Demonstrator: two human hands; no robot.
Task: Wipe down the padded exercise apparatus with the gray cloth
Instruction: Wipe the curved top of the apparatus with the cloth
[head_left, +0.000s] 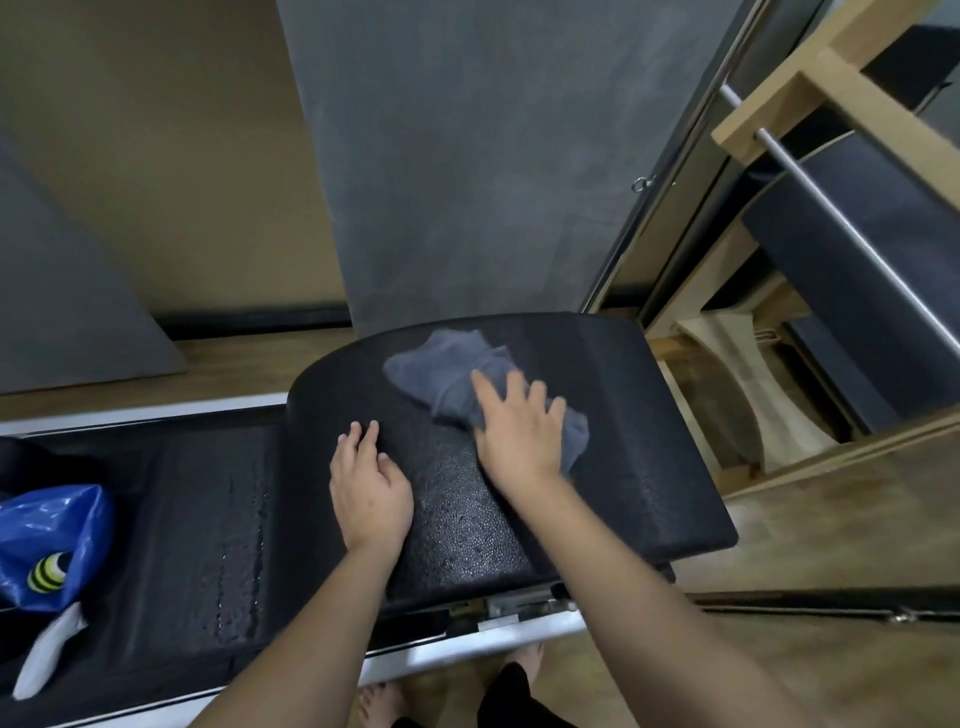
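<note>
Now the pad, a black arched cushion, fills the middle. The right hand presses the cloth flat on its crown, fingers spread and straight, likely to scrub. The left hand rests open beside it, holding nothing, probably bracing. Its pebbled skin shines wet; wood floor and grey wall surround it.

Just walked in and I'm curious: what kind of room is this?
Probably a Pilates or exercise studio: a black padded arched bench on a low frame, and wooden equipment with metal bars beside it, on a wood floor.
</note>
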